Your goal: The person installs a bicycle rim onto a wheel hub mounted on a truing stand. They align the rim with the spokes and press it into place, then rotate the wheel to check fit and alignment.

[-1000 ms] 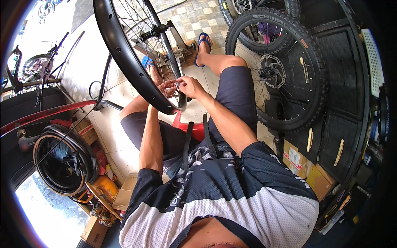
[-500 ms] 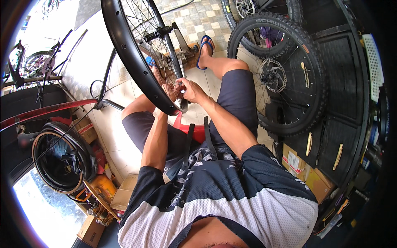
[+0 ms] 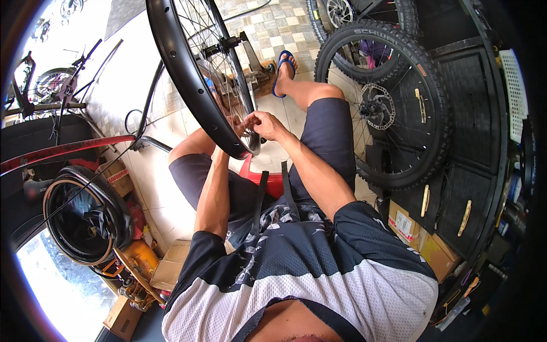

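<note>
A black bicycle wheel rim [image 3: 200, 91] with thin spokes stands upright between my knees, its hub [image 3: 229, 43] held in a metal truing stand [image 3: 250, 60]. Close to the rim's lower end, my right hand [image 3: 266, 125] is closed in a pinch beside the spokes; what its fingertips hold is too small to make out. My left hand [image 3: 235, 121] reaches in behind the rim, which covers much of it. Its visible fingers are curled and meet the right fingertips.
To the right, a wheel with a knobbly tyre [image 3: 436, 108] leans against black drawers [image 3: 456, 137]. A red frame tube [image 3: 74, 153] crosses the left side. Below it are stacked tyres [image 3: 117, 219] and cardboard boxes [image 3: 170, 265]. A red seat [image 3: 270, 185] shows between my thighs.
The rim's near end has shifted slightly to the right. My right hand has turned a little and its fingers have drawn closer in; my left hand stays behind the rim.
</note>
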Demonstrator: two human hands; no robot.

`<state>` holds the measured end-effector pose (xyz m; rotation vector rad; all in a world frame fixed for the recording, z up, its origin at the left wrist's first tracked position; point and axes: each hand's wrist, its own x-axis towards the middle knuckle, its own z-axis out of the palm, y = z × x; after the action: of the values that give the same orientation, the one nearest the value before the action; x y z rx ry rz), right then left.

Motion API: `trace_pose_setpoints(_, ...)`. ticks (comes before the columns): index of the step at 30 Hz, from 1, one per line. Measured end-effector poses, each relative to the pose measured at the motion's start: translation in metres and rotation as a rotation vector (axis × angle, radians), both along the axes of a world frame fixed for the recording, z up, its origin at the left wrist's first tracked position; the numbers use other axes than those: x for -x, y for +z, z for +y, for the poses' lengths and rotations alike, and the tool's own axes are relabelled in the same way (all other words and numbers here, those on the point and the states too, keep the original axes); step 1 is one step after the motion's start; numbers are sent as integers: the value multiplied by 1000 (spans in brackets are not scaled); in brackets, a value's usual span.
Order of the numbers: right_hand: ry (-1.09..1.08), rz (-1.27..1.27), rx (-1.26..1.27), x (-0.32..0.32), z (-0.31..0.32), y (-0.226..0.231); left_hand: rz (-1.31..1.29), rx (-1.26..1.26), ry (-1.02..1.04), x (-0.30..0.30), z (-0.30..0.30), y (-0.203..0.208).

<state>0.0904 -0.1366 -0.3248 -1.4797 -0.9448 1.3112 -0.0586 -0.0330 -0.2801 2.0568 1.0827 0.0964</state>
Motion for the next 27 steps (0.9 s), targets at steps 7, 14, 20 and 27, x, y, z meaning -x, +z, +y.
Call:
trace_pose_setpoints(7,-142,136,75,-1,0,5,-501,663,545,14,25,-43)
trace_pose_setpoints(14,-472,349,90,-33,-2,32,-646,931,494,8,30,-93)
trace_pose_setpoints(20,-411,189,145,-32,-3,23,-491,614,298,-3,20,-93)
trace_pose_setpoints(27,-134,-162,187,-14,0,3,-577,449,278,7,10,-102)
